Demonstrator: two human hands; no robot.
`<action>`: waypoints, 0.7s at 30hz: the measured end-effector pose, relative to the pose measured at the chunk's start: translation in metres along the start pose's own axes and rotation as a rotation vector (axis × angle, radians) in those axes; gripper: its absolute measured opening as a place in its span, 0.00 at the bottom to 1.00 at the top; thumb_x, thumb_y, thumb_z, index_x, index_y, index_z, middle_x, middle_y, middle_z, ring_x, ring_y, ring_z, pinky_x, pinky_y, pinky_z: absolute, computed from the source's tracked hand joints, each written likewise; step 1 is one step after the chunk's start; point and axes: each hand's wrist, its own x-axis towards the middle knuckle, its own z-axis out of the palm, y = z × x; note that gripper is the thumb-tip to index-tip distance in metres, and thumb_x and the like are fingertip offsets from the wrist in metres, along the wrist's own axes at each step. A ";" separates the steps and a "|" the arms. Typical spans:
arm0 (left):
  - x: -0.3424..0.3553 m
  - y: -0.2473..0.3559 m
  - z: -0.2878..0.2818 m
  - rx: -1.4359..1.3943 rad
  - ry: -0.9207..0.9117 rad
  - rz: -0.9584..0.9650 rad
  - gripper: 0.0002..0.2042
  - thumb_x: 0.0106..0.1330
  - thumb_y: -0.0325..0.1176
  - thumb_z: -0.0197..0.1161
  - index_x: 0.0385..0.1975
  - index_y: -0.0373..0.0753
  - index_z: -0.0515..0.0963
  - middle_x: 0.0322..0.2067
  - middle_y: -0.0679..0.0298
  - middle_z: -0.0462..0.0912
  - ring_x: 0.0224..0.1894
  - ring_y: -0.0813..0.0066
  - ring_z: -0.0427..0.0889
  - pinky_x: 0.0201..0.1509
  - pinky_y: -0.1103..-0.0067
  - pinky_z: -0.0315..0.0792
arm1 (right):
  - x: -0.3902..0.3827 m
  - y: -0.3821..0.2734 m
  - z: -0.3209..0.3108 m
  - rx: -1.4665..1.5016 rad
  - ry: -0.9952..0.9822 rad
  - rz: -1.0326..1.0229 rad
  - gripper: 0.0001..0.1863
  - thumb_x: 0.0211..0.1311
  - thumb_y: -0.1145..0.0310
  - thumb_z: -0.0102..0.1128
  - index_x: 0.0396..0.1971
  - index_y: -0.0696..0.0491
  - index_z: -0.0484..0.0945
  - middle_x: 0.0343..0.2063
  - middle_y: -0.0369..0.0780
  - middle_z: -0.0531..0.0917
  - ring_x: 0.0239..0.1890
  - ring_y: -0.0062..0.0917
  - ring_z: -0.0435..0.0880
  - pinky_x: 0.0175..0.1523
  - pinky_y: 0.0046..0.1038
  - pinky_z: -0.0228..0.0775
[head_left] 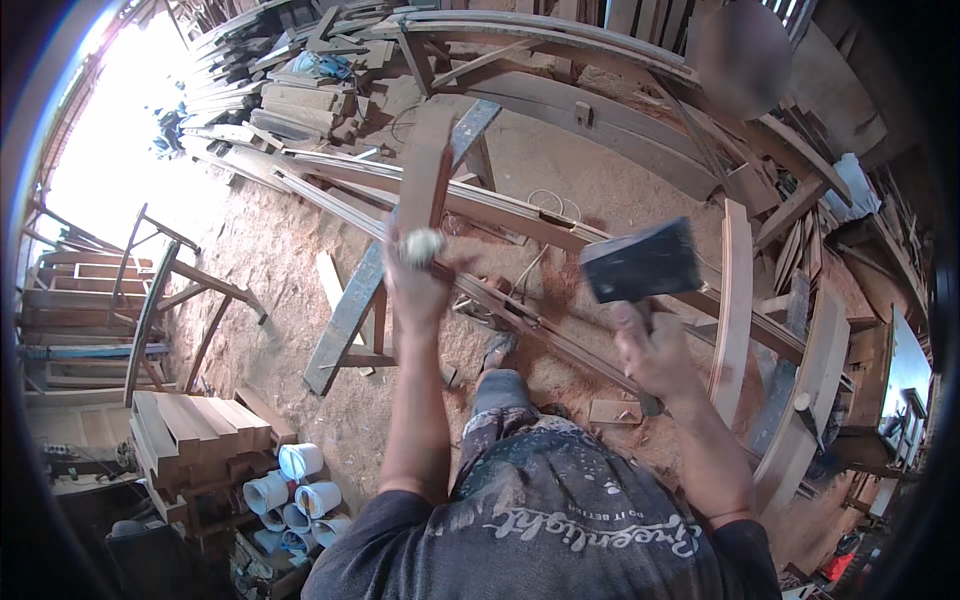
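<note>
My right hand (655, 360) is closed round the handle of a mallet with a dark, block-shaped head (640, 262), raised and slightly blurred. My left hand (415, 290) grips the lower end of a wooden board (425, 175), which tilts up and away from me. A small whitish round thing (422, 246) shows at the left thumb; blur hides what it is. Long grooved wooden rails (560, 345) run diagonally beneath both hands. Beside the right hand, a pale wooden plank (735, 310) lies across the rails.
A blue-grey trestle beam (345, 320) supports the rails on the left. White buckets (300, 460) stand beside stacked timber (200, 430) at lower left. Lumber piles (300, 105) fill the back. A long timber rack (540, 30) crosses the far side. Sawdust covers the floor (270, 260).
</note>
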 end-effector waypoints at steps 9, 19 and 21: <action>-0.005 -0.111 -0.046 0.196 -0.079 -0.350 0.26 0.48 0.49 0.82 0.44 0.42 0.84 0.38 0.59 0.89 0.41 0.65 0.89 0.45 0.71 0.80 | -0.080 0.037 -0.021 0.418 0.147 0.146 0.26 0.73 0.42 0.55 0.27 0.50 0.67 0.13 0.29 0.68 0.10 0.13 0.68 0.15 0.20 0.64; 0.225 0.053 -0.012 0.583 -0.460 0.119 0.35 0.51 0.70 0.69 0.48 0.46 0.83 0.49 0.51 0.85 0.49 0.52 0.86 0.48 0.62 0.80 | -0.120 0.079 0.004 0.578 0.412 0.464 0.18 0.73 0.51 0.59 0.35 0.52 0.71 0.15 0.31 0.70 0.11 0.15 0.70 0.16 0.22 0.66; 0.259 0.053 0.023 0.632 -0.542 0.021 0.41 0.47 0.72 0.69 0.52 0.44 0.82 0.52 0.51 0.84 0.52 0.53 0.85 0.52 0.62 0.79 | -0.121 0.082 0.005 0.603 0.413 0.471 0.17 0.73 0.52 0.59 0.34 0.52 0.71 0.15 0.31 0.70 0.11 0.15 0.70 0.16 0.23 0.66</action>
